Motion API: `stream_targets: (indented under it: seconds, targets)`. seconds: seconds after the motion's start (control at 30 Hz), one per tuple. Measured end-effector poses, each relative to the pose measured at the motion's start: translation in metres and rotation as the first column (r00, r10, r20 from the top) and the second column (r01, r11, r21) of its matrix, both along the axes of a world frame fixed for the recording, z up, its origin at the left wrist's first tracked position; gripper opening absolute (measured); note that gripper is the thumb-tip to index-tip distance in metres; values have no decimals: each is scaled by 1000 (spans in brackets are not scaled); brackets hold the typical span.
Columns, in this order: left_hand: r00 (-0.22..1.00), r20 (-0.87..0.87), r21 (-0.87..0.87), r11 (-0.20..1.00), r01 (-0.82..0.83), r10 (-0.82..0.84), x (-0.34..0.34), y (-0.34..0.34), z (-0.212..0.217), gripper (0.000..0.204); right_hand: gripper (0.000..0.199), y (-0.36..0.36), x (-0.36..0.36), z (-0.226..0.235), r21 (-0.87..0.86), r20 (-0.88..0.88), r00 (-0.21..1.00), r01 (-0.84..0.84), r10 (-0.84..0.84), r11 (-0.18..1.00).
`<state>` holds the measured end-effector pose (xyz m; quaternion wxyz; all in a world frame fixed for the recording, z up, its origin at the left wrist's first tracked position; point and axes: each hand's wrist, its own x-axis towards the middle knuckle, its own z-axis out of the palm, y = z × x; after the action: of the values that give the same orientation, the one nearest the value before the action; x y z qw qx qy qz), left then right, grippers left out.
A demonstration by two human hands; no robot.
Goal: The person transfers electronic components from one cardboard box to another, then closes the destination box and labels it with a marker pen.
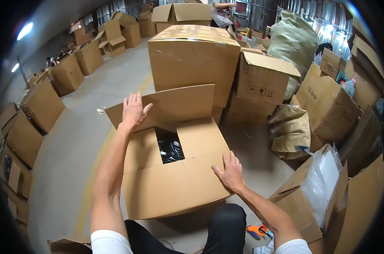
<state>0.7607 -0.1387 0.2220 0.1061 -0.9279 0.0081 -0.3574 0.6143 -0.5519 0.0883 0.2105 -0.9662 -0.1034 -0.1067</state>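
Note:
In front of my knees stands a brown cardboard box (175, 186). Its near flap and both side flaps lie folded inward, while the far flap (183, 103) stands up at a slant. Through the gap between the side flaps, dark shiny things with a few pale ends (171, 150) show; their kind is unclear. My left hand (134, 111), open with fingers spread, is at the left part of the raised flap, palm toward it. Flat near the right edge of the box top rests my right hand (231, 172), open, holding nothing.
A big taped carton (192, 63) stands just beyond, beside a smaller carton (259, 80). To the right are a paper sack (290, 129) and a box with bubble wrap (321, 186). An orange tape dispenser (259, 230) lies by my right forearm. Several cartons (43, 106) line the left.

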Motion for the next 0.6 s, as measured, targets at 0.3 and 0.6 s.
stream_targets:
  seconds: [0.3, 0.6]
  targets:
    - [777, -501, -361, 908, 213, -381, -152, -80, -146, 76, 84, -16, 0, -5, 71, 16, 997, 71, -72, 995]
    - [758, -489, -548, 828, 118, -431, -33, -96, -143, 64, 79, -15, 0, -1, -22, -26, 995, 99, -100, 995]
